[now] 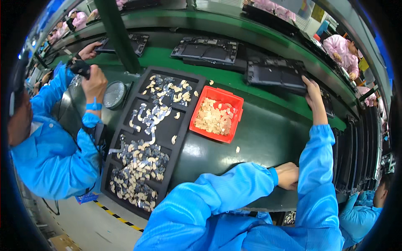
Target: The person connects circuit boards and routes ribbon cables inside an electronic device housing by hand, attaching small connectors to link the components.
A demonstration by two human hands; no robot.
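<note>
My right hand (313, 93) reaches forward and grips the near right corner of a dark, flat laptop chassis (276, 72) on the far green belt. Its thumb and fingers close around the edge of that part. My left hand (287, 175) rests low at the table's near edge, beside my right forearm. Its fingers curl inward and are partly hidden, so anything in them is out of sight. Left of my hands stands a red plastic bin (234, 125) of small tan curved pieces. Beyond it lies a black compartment tray (178, 144) of small cables and tan pieces.
More chassis (205, 50) lie along the green belt (268, 93). A co-worker in blue (54, 146) at the left holds a dark tool (79, 68) near a round metal-rimmed dish (114, 94). A green post (115, 33) rises there. Dark panels (356, 154) stand stacked at the right.
</note>
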